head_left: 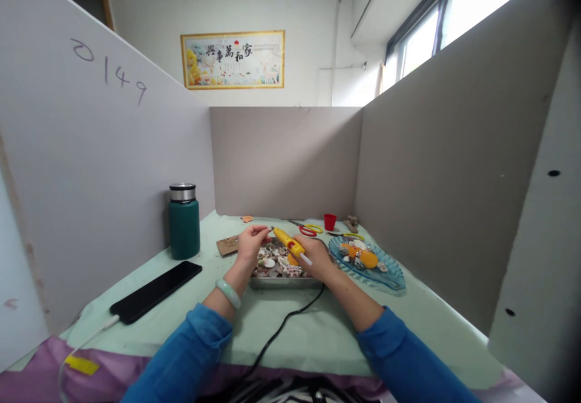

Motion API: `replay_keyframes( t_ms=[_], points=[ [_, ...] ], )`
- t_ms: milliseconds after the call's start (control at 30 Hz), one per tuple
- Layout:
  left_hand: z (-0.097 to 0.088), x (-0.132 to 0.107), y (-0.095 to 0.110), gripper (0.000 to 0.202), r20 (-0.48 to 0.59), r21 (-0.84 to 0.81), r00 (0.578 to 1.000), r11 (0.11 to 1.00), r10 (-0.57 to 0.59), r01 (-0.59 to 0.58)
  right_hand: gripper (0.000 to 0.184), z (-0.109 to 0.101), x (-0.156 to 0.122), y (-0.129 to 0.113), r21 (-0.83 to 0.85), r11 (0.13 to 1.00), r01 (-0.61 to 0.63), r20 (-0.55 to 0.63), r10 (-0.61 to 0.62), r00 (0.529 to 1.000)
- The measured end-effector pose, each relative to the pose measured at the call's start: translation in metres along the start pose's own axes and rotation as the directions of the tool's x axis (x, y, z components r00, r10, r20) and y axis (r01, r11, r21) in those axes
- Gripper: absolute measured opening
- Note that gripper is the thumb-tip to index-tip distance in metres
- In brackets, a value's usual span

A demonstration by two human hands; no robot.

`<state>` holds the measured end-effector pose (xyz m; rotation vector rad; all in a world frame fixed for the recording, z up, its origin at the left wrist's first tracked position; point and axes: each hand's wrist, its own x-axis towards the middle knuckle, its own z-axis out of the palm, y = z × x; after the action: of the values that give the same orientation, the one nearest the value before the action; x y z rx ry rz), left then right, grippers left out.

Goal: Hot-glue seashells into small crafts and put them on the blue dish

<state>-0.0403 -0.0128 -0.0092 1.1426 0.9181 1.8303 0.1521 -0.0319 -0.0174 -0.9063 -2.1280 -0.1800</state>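
My right hand is wrapped round a yellow hot glue gun, with a white glue stick poking out of its rear end. The nozzle points left, close to the fingertips of my left hand. Those fingers are pinched together on something too small to make out. Beneath both hands lies a metal tray filled with seashells and small stones. A black cord runs from the glue gun down to the table's front edge.
On the left stand a green bottle and a charging phone. A brown card lies behind my left hand. To the right is a blue glass dish with shells. Scissors and a red cup sit at the back, near the partitions.
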Motion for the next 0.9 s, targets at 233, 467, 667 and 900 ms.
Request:
replay_keyframes(
  t_ms=[233, 467, 667, 900],
  points=[
    [0.0007, -0.0017, 0.0027, 0.041, -0.009, -0.022, 1.0, 1.0, -0.006, 0.006, 0.009, -0.0039, -0.0001, -0.004, 0.019, 1.0, 0.021, 0.021, -0.022, 1.0],
    [-0.0011, 0.0006, 0.0018, 0.041, -0.012, -0.047, 1.0, 0.999, -0.002, 0.001, 0.01, -0.002, -0.0006, -0.0018, 0.033, 0.999, 0.036, 0.019, -0.036, 0.999],
    [-0.0014, 0.0019, 0.0019, 0.04, -0.024, -0.048, 0.999, 0.999, -0.022, 0.021, 0.011, -0.0053, 0.0001, -0.0061, 0.012, 1.0, 0.005, 0.01, -0.005, 1.0],
    [-0.0012, 0.0017, 0.001, 0.038, -0.012, -0.029, 0.999, 0.999, -0.031, 0.031, 0.01, -0.0017, -0.001, -0.0022, -0.035, 0.999, -0.007, -0.009, 0.006, 1.0]
  ],
)
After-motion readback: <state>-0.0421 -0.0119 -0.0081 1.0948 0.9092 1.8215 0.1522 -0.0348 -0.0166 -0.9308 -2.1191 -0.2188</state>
